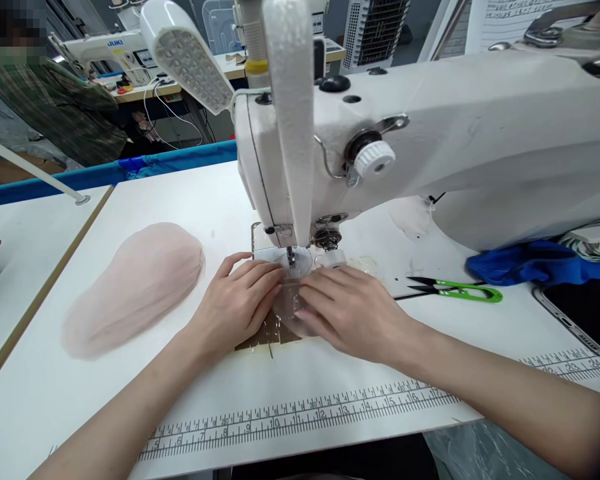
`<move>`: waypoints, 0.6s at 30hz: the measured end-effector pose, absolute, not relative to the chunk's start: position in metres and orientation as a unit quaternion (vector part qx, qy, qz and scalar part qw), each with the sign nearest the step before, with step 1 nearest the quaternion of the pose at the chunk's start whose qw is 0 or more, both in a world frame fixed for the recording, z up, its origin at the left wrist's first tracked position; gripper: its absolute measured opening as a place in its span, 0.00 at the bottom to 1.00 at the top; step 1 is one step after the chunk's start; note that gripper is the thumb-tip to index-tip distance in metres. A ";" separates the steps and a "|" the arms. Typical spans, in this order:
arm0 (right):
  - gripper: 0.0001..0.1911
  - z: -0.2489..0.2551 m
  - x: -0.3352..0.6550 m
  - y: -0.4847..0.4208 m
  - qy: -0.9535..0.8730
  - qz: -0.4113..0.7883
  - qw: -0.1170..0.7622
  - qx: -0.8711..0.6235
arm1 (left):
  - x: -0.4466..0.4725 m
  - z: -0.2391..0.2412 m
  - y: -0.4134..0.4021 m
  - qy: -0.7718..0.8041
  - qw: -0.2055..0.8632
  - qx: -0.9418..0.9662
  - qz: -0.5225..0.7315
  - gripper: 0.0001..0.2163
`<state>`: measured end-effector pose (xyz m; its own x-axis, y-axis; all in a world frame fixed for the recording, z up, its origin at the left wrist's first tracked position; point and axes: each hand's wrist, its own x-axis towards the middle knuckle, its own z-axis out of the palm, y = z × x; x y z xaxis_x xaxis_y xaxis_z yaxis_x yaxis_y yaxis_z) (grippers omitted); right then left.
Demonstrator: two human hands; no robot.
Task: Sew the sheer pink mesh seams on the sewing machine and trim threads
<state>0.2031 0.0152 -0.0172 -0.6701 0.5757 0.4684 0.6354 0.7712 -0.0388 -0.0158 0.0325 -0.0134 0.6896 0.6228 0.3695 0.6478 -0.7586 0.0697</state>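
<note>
ruler markings [300, 417] run along the near edge of the white table [190, 200]. just past them, both forearms come in from six o'clock.

the left hand [235, 303] lies palm down, its fingers stretched out and unclenched. they press flat on the left side of a small sheer fabric piece [291, 303] without gripping it. the right hand [350, 310] does the same on the right side. its fingers are loose and flat and point toward ten o'clock, their tips close to the left fingertips.

the sheer fabric piece rests on the machine bed between the two hands. its far edge sits under the presser foot [291, 259], at twelve o'clock from the hands. a brownish patch [265, 333] shows on the table beneath its near edge.

at nine o'clock from the left hand lies a pink tulle pile [135, 287], apart from the fingers. at three o'clock from the right hand lie green snips [455, 290], blades pointing at the hand. a blue cloth [525, 263] is just beyond them, and a phone [575, 310] is near the table's right edge.

the white sewing machine [455, 133] rises at twelve o'clock, with a tension knob [375, 159] on its face and a lamp [190, 60] at eleven o'clock. farther off, at ten o'clock, a person in a striped sleeve [55, 107] stands by a second machine [115, 50].
</note>
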 end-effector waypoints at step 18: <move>0.14 -0.027 0.211 0.030 -0.899 -0.036 0.213 -0.380 | -0.014 -0.026 0.031 -0.294 0.104 -0.939 -0.148 0.19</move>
